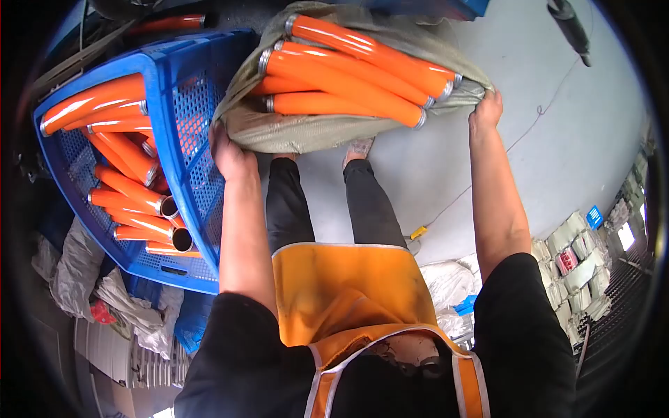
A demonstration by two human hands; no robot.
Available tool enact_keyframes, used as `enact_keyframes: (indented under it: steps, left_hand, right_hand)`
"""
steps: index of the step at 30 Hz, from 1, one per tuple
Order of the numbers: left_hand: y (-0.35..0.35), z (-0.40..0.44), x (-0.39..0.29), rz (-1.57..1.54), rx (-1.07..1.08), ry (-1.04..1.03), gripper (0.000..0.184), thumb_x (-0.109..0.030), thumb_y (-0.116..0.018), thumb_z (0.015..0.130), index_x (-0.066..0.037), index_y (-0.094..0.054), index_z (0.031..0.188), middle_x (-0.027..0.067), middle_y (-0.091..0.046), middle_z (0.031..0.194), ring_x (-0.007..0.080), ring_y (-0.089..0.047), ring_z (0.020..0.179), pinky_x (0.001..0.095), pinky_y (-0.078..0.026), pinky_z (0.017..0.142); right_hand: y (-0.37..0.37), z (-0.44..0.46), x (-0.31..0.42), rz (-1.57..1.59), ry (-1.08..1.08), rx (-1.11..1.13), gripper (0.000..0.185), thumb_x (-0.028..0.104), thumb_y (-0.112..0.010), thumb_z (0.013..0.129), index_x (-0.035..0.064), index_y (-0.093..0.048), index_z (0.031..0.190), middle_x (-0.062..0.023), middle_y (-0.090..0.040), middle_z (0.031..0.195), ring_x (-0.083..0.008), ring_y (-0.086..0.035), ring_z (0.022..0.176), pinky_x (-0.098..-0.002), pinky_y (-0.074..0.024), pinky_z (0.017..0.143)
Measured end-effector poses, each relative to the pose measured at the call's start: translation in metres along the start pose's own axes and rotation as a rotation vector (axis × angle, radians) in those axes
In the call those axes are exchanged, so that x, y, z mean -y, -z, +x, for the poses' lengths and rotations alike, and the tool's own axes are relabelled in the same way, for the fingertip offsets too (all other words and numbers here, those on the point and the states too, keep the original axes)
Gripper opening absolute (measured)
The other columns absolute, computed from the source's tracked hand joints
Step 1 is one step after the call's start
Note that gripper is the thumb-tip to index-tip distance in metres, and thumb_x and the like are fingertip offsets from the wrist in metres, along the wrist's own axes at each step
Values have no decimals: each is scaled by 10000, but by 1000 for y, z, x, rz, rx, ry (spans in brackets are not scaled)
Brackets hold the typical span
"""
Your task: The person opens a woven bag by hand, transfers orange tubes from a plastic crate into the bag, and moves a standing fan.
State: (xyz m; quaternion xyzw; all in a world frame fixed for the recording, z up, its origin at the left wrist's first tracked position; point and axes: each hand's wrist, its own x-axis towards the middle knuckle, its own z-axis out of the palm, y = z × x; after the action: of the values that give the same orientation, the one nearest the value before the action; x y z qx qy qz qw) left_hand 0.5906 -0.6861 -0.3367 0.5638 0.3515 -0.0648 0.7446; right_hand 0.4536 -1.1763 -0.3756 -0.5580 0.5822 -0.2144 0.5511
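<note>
A grey-green woven sack (306, 138) hangs in front of my legs, held at both sides of its mouth. Several orange tubes (348, 75) with silvery ridged ends lie in it, some poking out over the rim. My left hand (233, 155) is closed on the sack's left edge, right beside the blue crate. On the opposite side, my right hand (488, 110) grips the sack's right edge, arm stretched out. The sack's bottom is hidden. More orange tubes (129, 191) lie jumbled in the blue plastic crate (182, 139), a few with dark open ends facing me.
A cord with a yellow connector (419, 233) runs over the grey floor (550, 132). Stacked pale bundles (575, 261) stand at the right. Crumpled plastic bags (136, 306) lie below the crate. A dark cylindrical object (570, 31) is at the upper right.
</note>
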Motion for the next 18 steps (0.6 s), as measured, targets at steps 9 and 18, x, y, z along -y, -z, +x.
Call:
enact_keyframes:
  steps: [9,18]
  left_hand:
    - [4,-21,-26,-225,-6,190,322,-166,-472,967,-20,-499,1253,126,-547,1262,273,-532,1154,414,-412,1017]
    - [-15,21,4,1539,188,-506,477,-76,-602,730,-16,-545,1200,208,-580,1171,348,-542,1105,396,-385,1008]
  right_hand:
    - [56,-10,56,152,-143,-68,369,128,-524,947,-25,-464,1276,-122,-602,1100,-189,-583,971,-299,-462,839]
    - [47,-4,36,-1405,242,458,471,136,-600,815,23,-489,1259,-188,-549,1245,-367,-533,1122,-405,-431,943]
